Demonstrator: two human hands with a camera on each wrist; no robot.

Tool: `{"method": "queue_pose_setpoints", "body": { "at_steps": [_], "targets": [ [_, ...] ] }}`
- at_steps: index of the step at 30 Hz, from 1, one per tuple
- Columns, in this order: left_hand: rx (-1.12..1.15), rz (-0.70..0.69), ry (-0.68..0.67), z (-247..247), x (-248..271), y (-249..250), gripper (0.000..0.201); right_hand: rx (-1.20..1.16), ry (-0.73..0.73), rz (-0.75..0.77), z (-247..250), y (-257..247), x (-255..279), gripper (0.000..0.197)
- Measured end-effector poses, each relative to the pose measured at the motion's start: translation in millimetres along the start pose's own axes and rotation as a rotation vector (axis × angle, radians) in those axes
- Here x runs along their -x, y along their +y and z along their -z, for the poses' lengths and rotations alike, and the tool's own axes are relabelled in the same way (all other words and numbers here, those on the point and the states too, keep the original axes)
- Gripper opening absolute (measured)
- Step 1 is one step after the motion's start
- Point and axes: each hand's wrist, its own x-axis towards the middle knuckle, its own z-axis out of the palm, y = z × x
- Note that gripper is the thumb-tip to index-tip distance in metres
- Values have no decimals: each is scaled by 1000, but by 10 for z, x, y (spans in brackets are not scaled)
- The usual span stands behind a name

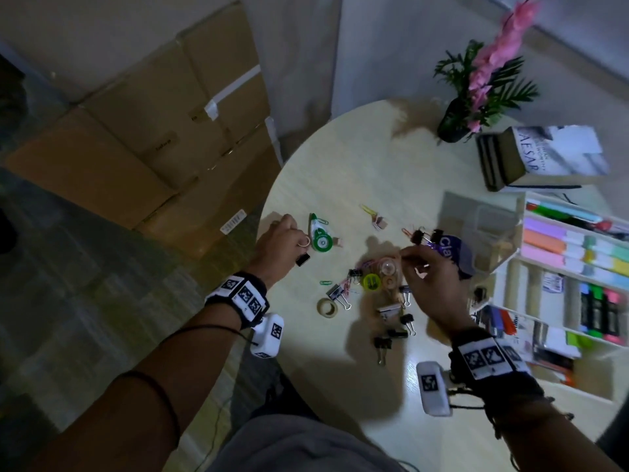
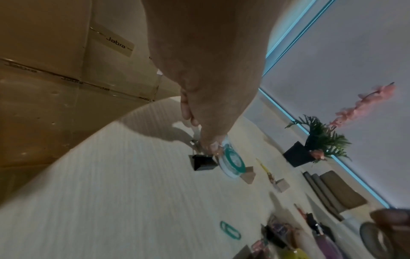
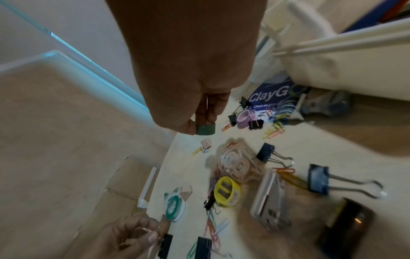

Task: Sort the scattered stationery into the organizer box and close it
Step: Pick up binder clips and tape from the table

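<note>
My left hand (image 1: 304, 242) hovers over the round table's left side and pinches the wire handle of a black binder clip (image 1: 303, 259), which hangs just above the tabletop (image 2: 203, 163) beside a green correction tape (image 1: 320, 235). Over the pile in the middle, my right hand (image 1: 407, 257) pinches a small green piece (image 3: 205, 129) between thumb and fingers. Under it lie several binder clips (image 1: 406, 321), paper clips, a yellow sharpener (image 1: 371, 281), a tape roll (image 1: 327, 307) and a purple packet (image 1: 454, 252). The white organizer box (image 1: 507, 277) stands open at the right, holding sticky notes and highlighters.
A potted plant with pink flowers (image 1: 452, 126) and a stack of books (image 1: 544, 158) stand at the table's far right. Cardboard boxes (image 1: 153, 137) are stacked on the floor left of the table. The table's edge (image 1: 269, 206) curves close by my left hand.
</note>
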Motion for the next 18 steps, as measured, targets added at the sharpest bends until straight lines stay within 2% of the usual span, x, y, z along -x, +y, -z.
{"method": "queue_pose_setpoints", "body": {
  "at_steps": [4, 6, 9, 12, 13, 16, 18],
  "targets": [
    [142, -146, 82, -5, 81, 135, 6, 19, -6, 0, 15, -8, 275, 20],
    [279, -219, 99, -15, 156, 274, 12, -1, -44, 28, 15, -30, 337, 22],
    [445, -241, 12, -7, 292, 584, 19, -28, -42, 22, 36, -74, 400, 21],
    [508, -287, -58, -8, 430, 930, 14, 12, 23, 31, 166, -57, 455, 22],
    [541, -273, -82, -22, 469, 1037, 11, 61, 51, 48, 250, -19, 483, 22],
    [611, -251, -151, -76, 530, 1330, 36, 193, 172, 46, 617, 160, 603, 28],
    [579, -312, -205, -113, 510, 1504, 29, 252, 258, 9, 869, 309, 672, 33]
  ]
}}
